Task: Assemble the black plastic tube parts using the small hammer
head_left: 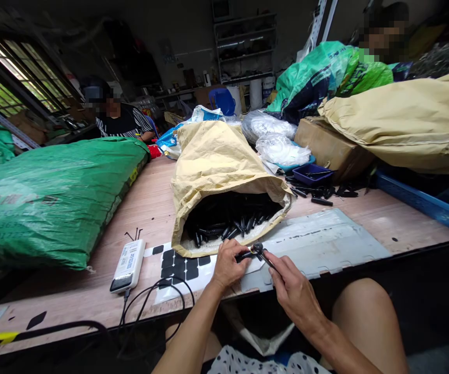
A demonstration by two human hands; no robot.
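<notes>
I see left fingers (231, 249) squeezing a black tube (243, 256); right fingers (278, 263) closed round a dark tool (266, 259), its round head (258, 248) by the tube's end; just past both, a tan sack (216, 161) of black pieces (242, 225) on the counter (152, 195).

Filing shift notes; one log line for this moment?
left hand: holds black piece | right hand: holds dark tool | ahead: open sack

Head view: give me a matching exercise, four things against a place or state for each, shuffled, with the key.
1. Round-headed tool
2. White device
3. Open tan sack
4. Large green sack

A. Black pieces inside
B. Cut off by the picture's left edge
C. In the right hand
D. Cable plugged in

Pairs: 1-C, 2-D, 3-A, 4-B
</notes>
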